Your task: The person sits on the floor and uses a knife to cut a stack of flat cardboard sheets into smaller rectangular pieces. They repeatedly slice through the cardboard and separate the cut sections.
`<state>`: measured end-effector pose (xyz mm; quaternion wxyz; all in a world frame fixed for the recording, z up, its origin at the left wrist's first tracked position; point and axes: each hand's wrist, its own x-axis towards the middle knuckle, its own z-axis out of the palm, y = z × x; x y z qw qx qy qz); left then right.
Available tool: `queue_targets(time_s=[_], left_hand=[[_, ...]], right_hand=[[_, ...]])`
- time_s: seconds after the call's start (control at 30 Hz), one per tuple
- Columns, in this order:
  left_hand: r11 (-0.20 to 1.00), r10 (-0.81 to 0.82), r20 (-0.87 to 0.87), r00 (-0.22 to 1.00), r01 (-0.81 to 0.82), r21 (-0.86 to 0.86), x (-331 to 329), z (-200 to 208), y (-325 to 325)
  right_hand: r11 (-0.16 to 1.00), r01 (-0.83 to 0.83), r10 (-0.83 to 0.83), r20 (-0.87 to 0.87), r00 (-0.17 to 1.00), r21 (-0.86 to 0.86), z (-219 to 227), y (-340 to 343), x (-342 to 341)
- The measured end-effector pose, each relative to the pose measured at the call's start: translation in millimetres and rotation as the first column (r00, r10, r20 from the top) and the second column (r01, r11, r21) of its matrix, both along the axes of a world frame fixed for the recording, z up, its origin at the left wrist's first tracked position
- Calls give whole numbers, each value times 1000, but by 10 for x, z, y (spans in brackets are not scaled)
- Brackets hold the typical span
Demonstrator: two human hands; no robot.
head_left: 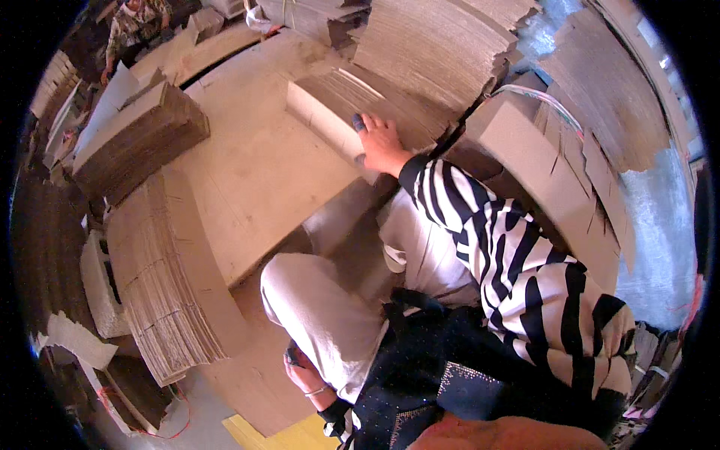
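My right hand (382, 144) rests on the near end of a stack of cardboard sheets (330, 112) lying on the low work board. Its fingers are spread, with dark covers on two fingertips, and nothing shows lifted in it. My left hand (302, 372) hangs low beside my left leg, close to a flat brown cardboard sheet (262, 397). A dark cover shows on one of its fingers and a bracelet is on the wrist. The rest of its fingers are hidden or too small to make out.
The wide cardboard-topped board (240, 150) spans the middle. Folded cardboard (161, 277) is stacked at left, with another stack (142, 139) behind it. Tall stacks (427, 52) stand at the back. Tied cardboard (540, 157) lies right of my arm. A person (135, 30) is far left.
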<state>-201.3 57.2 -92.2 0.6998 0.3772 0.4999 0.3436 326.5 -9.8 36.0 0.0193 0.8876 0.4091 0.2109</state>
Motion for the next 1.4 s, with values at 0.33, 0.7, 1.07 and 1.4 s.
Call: queue_targets(time_s=[0.33, 0.7, 1.07, 1.4], left_hand=[[694, -58, -768, 637, 579, 428, -244, -168, -79], [-212, -288, -643, 709, 608, 765, 2670, 2919, -645], [-772, -357, -575, 736, 114, 625, 4057, 2799, -1134], [-694, -385, -430, 817, 52, 718, 4071, 3493, -1181]], right_hand=[[996, -32, 54, -289, 956, 81, -29, 45, 186], [991, 20, 16, -269, 963, 131, -120, -68, 259], [980, 11, 59, -341, 938, 200, 42, -20, 372], [968, 32, 61, -357, 932, 249, -51, -167, 325]])
